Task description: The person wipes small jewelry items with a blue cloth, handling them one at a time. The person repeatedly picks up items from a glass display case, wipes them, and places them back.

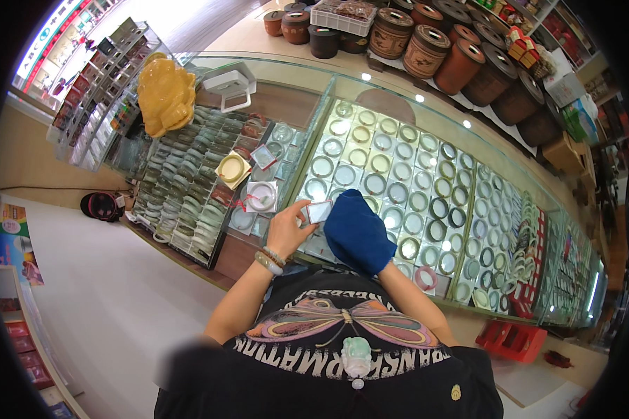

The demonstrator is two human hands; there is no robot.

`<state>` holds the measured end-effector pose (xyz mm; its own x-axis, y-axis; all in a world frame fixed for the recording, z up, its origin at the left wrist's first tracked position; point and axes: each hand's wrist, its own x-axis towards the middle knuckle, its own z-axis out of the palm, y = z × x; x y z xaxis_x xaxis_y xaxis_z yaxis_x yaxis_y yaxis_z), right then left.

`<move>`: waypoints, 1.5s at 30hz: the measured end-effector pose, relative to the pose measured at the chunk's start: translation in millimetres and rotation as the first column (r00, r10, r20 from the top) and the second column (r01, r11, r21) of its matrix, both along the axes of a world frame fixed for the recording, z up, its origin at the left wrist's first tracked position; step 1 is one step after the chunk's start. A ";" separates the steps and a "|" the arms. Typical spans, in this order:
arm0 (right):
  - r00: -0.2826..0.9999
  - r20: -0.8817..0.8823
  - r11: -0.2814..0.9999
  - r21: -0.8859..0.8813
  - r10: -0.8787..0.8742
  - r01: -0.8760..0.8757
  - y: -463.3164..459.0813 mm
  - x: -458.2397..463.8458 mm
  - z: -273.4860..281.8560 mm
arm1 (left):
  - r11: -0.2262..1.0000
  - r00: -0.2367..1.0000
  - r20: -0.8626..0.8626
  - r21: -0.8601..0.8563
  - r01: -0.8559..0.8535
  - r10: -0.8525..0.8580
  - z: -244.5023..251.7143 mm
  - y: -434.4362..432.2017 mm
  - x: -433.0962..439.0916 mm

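Note:
Between the thumb and fingers of my left hand (290,225) is a small flat box (320,212) with a clear face and red edging. Bangles circle that wrist. A dark blue cloth (357,233) wraps my right hand, whose fingers are hidden inside it; only the wrist and forearm (406,290) show. The cloth is up against the box's right side. Both hands are over the glass display counter (314,256). Left of the box, a white bangle (262,196) with a red cord lies on a square pad, near a yellow bangle (232,168) and another small box (263,156).
Rows of bangles (398,194) fill the lit case. A bangle rack (183,173) stands left, below a yellow carved ornament (166,94) and a white device (230,85). Lidded clay jars (427,50) line the far side. A red plastic basket (511,340) sits at right.

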<state>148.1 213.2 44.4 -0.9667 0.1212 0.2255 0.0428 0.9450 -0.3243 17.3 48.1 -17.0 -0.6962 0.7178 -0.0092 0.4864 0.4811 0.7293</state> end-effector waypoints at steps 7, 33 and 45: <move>0.982 -0.187 0.975 -0.216 0.007 -0.048 -5.3 -4.1 10.2 | 0.909 0.996 0.016 0.411 0.074 -0.089 17.1 5.0 30.8; 0.996 0.074 0.896 -0.443 0.049 -0.011 7.1 -15.9 1.9 | 0.851 0.985 0.091 0.520 0.077 -0.145 38.3 -5.3 29.6; 0.964 0.250 0.921 -0.389 0.089 0.016 23.5 -0.7 33.7 | 0.910 0.945 0.245 0.403 0.102 -0.215 54.3 -8.4 24.7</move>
<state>147.5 236.7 78.0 -0.9898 0.1113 -0.0884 0.1420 0.7512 -0.6447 42.0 39.7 37.3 -0.5821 0.8056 0.1102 0.2830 0.0737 0.9563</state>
